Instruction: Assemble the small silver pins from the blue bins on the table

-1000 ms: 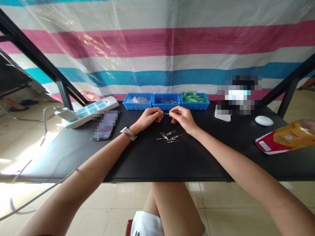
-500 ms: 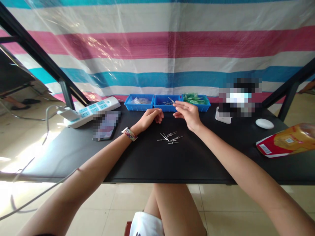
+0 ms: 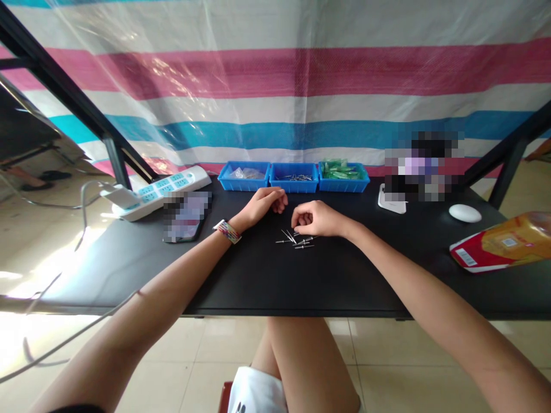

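Several silvery blind rivets [image 3: 303, 246] lie in a loose pile on the black table. My right hand [image 3: 321, 219] is over the pile's far side, its fingers pinched down at a rivet that they partly cover. My left hand [image 3: 263, 205], with a patterned band at the wrist, rests just behind and left of the pile. Its fingers are curled in and nothing shows between them. Beyond my hands stands a blue bin [image 3: 294, 187] with more rivets inside. The palms of both hands are hidden.
A blue bin [image 3: 243, 184] of clear bags stands left of the rivet bin, another blue bin [image 3: 343, 186] of green packets right of it. A power strip [image 3: 166, 192] and phone [image 3: 189, 217] lie left; a white mouse [image 3: 465, 213] and bottle [image 3: 503, 244] lie right.
My right hand has come from above the rivet bin, where it held a rivet, back down to the pile. That rivet is gone from its fingers. The left hand has stayed put.
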`<state>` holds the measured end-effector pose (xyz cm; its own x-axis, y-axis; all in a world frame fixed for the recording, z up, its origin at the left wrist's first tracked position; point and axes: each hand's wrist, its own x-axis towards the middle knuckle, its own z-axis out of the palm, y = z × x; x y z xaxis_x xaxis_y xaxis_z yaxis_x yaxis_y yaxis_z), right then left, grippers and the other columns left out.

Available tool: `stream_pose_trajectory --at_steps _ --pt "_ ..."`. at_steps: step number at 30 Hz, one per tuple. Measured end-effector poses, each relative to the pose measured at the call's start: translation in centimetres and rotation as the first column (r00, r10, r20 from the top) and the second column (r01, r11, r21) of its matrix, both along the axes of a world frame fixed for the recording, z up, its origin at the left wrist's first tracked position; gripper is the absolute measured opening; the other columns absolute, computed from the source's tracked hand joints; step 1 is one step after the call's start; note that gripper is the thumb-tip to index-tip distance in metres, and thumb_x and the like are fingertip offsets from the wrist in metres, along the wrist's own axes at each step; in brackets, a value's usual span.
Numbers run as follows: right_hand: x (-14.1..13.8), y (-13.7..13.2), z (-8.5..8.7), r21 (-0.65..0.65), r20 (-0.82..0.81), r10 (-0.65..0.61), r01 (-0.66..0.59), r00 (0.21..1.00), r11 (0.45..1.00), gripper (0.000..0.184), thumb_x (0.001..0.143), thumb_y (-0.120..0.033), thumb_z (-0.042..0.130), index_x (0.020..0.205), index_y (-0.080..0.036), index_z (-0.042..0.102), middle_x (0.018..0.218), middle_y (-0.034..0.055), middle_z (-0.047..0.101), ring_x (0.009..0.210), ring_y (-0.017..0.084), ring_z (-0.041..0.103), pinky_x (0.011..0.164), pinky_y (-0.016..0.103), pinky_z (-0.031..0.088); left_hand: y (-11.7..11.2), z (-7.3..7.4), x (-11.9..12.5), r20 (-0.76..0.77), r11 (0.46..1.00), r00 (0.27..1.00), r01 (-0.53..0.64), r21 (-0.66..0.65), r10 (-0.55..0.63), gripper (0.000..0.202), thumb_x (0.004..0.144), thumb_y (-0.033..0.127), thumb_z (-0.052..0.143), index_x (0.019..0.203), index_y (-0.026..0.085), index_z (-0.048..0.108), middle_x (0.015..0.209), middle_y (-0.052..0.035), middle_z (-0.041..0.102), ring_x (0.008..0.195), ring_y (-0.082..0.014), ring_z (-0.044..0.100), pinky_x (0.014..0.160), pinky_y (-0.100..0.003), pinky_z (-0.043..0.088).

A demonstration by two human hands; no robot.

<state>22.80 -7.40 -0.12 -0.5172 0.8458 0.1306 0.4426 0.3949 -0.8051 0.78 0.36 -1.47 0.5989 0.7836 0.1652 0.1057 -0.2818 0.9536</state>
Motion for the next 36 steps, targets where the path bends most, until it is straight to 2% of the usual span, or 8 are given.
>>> stream_pose_trajectory --at_steps 7,12,14,17,23,28,31,36 --pt "0.2 -0.2 0.2 0.107 0.157 0.064 -0.081 0.986 0.991 0.01 0.075 -0.007 0.077 0.078 -0.017 0.078 0.079 -0.0004 0.063 0.068 0.011 0.057 0.067 0.025 0.044 0.2 -0.2 0.0 -0.019 1.0 1.0 0.006 0.009 -0.005 0.048 0.099 0.057 0.06 0.082 0.014 0.071 0.068 -0.006 0.07 0.063 -0.0149 0.063 0.064 -0.026 0.05" --pt "0.2 -0.2 -0.1 0.073 0.058 0.076 -0.08 0.995 0.994 0.01 0.075 -0.008 0.074 0.077 -0.017 0.071 0.076 -0.0017 0.064 0.068 0.012 0.055 0.065 0.026 0.043 0.2 -0.2 -0.1 -0.015 1.0 1.0 0.01 0.011 -0.01 0.048 0.098 0.058 0.061 0.082 0.014 0.071 0.067 -0.0055 0.069 0.063 -0.0153 0.063 0.063 -0.026 0.049" --pt "0.4 0.0 -0.2 0.012 -0.055 0.031 -0.031 0.998 0.999 0.008 0.077 -0.013 0.074 0.082 -0.018 0.07 0.071 -0.0036 0.062 0.064 0.012 0.054 0.062 0.025 0.042 0.3 -0.2 -0.1 -0.014 1.0 1.0 0.015 0.012 -0.014 0.048 0.098 0.058 0.061 0.081 0.014 0.071 0.067 -0.0056 0.069 0.063 -0.0153 0.063 0.063 -0.026 0.049" --pt "0.7 0.5 -0.5 -0.053 -0.245 -0.072 0.061 0.967 0.997 0.016 0.078 -0.022 0.076 0.093 -0.018 0.073 0.072 -0.0037 0.063 0.063 0.012 0.057 0.06 0.025 0.044 0.4 -0.2 0.0 -0.019 1.0 1.0 0.02 0.019 -0.02 0.048 0.098 0.058 0.061 0.081 0.015 0.071 0.068 -0.0056 0.07 0.063 -0.0155 0.064 0.064 -0.026 0.05" --pt "0.7 1.4 -1.6 -0.222 -0.506 -0.359 0.283 0.785 0.933 0.037 0.072 -0.048 0.091 0.085 -0.018 0.072 0.077 0.0039 0.076 0.065 0.018 0.071 0.058 0.028 0.055 0.1 0.2 0.0 -0.019 0.999 0.999 0.038 0.016 -0.038 0.046 0.096 0.058 0.063 0.081 0.015 0.071 0.069 -0.0056 0.07 0.065 -0.0159 0.064 0.064 -0.027 0.05" --pt "0.1 1.8 -2.2 -0.252 -0.556 -0.451 0.376 0.698 0.892 0.052 0.064 -0.061 0.097 0.078 -0.019 0.071 0.074 0.0048 0.077 0.059 0.017 0.07 0.056 0.029 0.059 -0.2 0.4 0.1 -0.021 0.998 0.998 0.055 -0.005 -0.055 0.036 0.088 0.051 0.074 0.083 0.015 0.071 0.072 -0.004 0.07 0.066 -0.0147 0.063 0.064 -0.026 0.049" --pt "-0.2 1.9 -2.3 -0.255 -0.555 -0.465 0.39 0.69 0.885 0.053 0.063 -0.062 0.098 0.076 -0.019 0.07 0.07 0.0038 0.075 0.057 0.016 0.068 0.055 0.028 0.058 -0.2 0.3 0.2 -0.011 0.999 0.999 0.053 0.002 -0.053 0.03 0.082 0.043 0.08 0.082 0.015 0.069 0.072 -0.0018 0.068 0.064 -0.0131 0.062 0.063 -0.025 0.049" --pt "-0.2 1.8 -2.3 -0.245 -0.563 -0.434 0.359 0.704 0.9 0.048 0.068 -0.06 0.094 0.082 -0.019 0.071 0.076 0.0026 0.075 0.058 0.014 0.067 0.053 0.026 0.056 -0.1 0.0 0.1 0.023 0.996 0.997 0.079 0.045 -0.08 0.027 0.088 0.042 0.073 0.084 0.016 0.068 0.072 -0.0005 0.066 0.064 -0.0119 0.061 0.063 -0.024 0.048"
